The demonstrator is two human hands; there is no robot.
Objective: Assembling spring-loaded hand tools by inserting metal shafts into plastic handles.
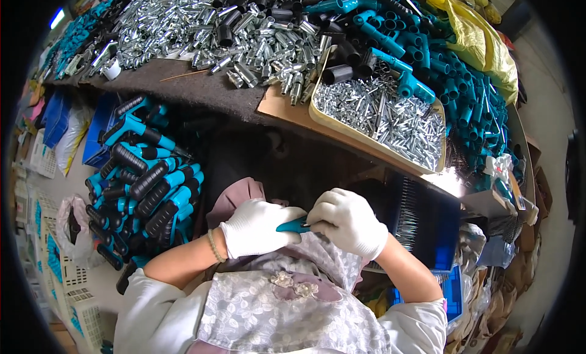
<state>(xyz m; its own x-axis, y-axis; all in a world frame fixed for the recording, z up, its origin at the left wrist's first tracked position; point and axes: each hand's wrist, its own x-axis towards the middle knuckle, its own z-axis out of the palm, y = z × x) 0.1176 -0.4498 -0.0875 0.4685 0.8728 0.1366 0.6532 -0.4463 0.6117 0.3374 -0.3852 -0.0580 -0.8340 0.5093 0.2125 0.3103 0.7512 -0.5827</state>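
In front of my lap, my left hand (259, 226), in a white knit glove, is closed around a teal plastic tool housing (293, 224). Most of the housing is hidden by the glove; only one end pokes out towards the right. My right hand (347, 221), gloved too, pinches at that end, thumb and fingertips pressed together. Something small and dark shows at those fingertips, too small to name. The two hands nearly meet over my patterned apron (274, 311).
A yellow-rimmed tray (315, 115) of small metal pins stands on the bench edge (213, 94). Metal sockets (165, 27) and teal housings (467, 113) are heaped behind. Left, teal-and-black tool handles (146, 177) pile up. Right, a blue bin (441, 232) holds thin metal rods.
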